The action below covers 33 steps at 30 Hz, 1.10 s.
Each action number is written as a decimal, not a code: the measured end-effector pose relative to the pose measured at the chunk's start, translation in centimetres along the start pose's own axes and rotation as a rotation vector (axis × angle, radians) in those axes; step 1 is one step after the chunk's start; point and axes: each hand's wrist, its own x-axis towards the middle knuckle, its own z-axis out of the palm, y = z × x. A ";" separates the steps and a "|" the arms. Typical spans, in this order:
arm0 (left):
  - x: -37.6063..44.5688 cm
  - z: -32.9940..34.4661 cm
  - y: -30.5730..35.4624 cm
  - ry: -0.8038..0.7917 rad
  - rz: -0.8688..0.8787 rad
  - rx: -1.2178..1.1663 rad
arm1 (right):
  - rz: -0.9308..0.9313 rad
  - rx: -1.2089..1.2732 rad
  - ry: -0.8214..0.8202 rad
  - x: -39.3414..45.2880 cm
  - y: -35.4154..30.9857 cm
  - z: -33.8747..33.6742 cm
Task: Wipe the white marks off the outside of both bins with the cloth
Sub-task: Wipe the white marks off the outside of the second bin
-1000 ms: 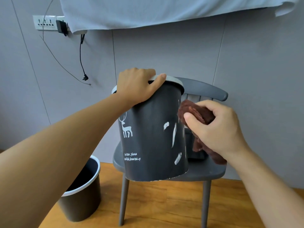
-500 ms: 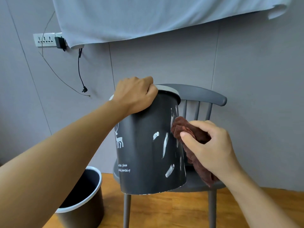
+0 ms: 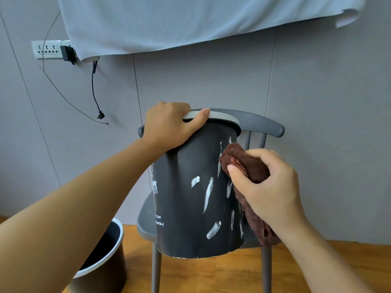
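Since a second ago the cloth [image 3: 243, 166] has slid lower against the bin [image 3: 190, 208], tilted on the chair [image 3: 262, 125]. Right hand [image 3: 268, 187] bunches it; left hand [image 3: 169, 127] clamps the rim. Better to press firmly and sweep leftward over the white marks [image 3: 208, 193].

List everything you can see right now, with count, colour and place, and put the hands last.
Held bin: 1, dark grey with pale rim, tilted over the chair seat.
White marks: several, white, on the held bin's outside.
Deer print: 1, white, held bin's left side, partly hidden.
Cloth: 1, brown, against the held bin's right side.
Second bin: 1, dark with pale rim, on the floor, lower left.
Chair: 1, grey, against the wall.
Sheet: 1, light blue, hanging up top.
Power strip: 1, white, on the wall.
Left hand: grips the held bin's rim.
Right hand: holds the cloth.
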 end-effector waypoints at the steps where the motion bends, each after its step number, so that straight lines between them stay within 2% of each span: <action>1: 0.0 0.1 0.0 -0.002 -0.004 -0.006 | -0.024 -0.013 -0.001 0.0 -0.1 0.1; 9: -0.4 -0.1 -0.3 0.006 -0.008 0.000 | -0.102 -0.107 -0.015 3.1 -0.9 1.3; 13: -0.5 0.1 0.1 0.013 -0.002 0.037 | -0.207 -0.213 0.008 3.8 -1.4 2.9; 20: -0.6 0.1 0.1 0.045 0.015 0.041 | -0.396 -0.345 -0.134 2.6 -1.6 3.8; 26: -0.5 0.2 0.5 0.059 0.011 0.045 | -0.372 -0.362 -0.203 2.6 -1.2 3.2; 33: -0.4 0.3 0.5 0.055 0.000 0.060 | -0.325 -0.303 -0.198 2.8 -1.5 3.2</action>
